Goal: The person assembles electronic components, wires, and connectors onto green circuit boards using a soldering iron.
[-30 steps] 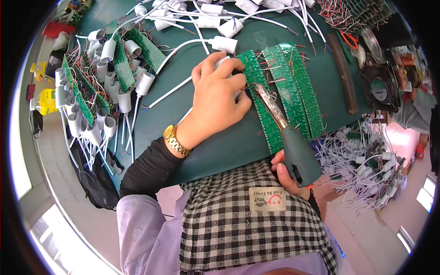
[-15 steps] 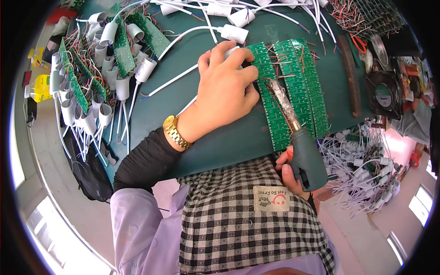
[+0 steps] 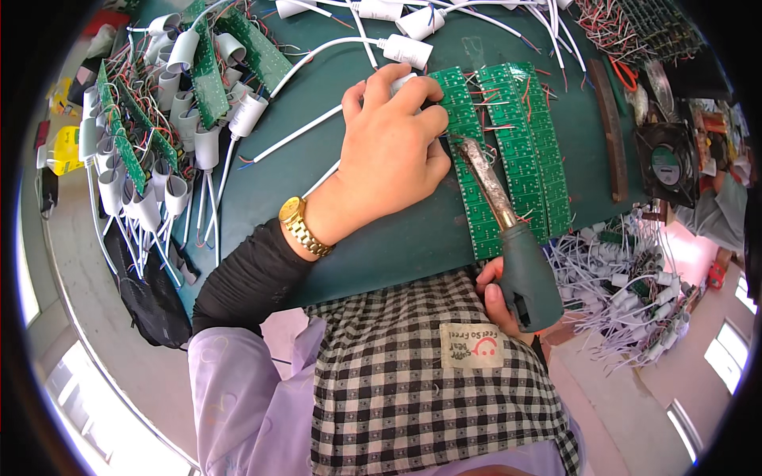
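My left hand [image 3: 393,151], with a gold watch [image 3: 295,224] at its wrist, curls over a white cylindrical cable fitting [image 3: 402,82], mostly hidden under the fingers. Its thumb and fingertips are at the left edge of a green circuit board strip [image 3: 480,214]. My right hand [image 3: 498,305] is closed around the dark green handle of a soldering iron [image 3: 527,274]. The iron slants up and left across the strip, its tip close to my left fingertips; whether it touches a wire there is hard to see. More green board strips [image 3: 520,151] with short red and white wires lie alongside.
White fittings with cables [image 3: 408,51] lie along the table's far side. A heap of fittings and boards [image 3: 186,119] stands at left. On the right are a dark bar [image 3: 607,131], orange-handled scissors [image 3: 623,74] and a small fan [image 3: 667,165]; below them is another cable pile [image 3: 635,285].
The soldering iron has shifted slightly left over the board strip, its tip closer to my left fingers. My left hand keeps its hold, and the view has moved a little.
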Available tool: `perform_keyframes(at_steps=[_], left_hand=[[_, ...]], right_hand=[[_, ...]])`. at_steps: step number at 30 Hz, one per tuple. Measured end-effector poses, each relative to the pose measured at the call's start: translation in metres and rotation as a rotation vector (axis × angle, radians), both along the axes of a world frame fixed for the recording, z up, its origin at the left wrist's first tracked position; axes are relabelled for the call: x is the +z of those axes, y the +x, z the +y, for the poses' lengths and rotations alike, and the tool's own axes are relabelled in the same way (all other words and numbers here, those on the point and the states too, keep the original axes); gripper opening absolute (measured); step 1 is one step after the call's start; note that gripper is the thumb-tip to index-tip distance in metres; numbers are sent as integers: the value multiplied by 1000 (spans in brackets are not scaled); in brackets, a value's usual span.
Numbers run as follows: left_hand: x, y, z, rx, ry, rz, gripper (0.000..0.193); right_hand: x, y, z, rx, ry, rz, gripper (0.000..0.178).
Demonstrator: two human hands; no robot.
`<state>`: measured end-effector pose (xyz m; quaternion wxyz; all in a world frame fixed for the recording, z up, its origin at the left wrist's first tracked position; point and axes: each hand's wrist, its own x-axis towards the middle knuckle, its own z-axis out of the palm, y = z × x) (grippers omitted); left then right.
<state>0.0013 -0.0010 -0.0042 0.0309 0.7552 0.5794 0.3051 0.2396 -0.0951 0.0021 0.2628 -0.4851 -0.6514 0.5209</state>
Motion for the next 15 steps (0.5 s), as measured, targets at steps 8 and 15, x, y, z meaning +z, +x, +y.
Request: perform_keyframes(at_steps=[8, 15], left_hand=[[0, -1, 0, 4, -7, 12, 14], [2, 1, 2, -17, 8, 12, 13]], right_hand=[[-2, -4, -2, -160, 24, 327, 34], [-6, -22, 4, -348, 27, 767, 45]])
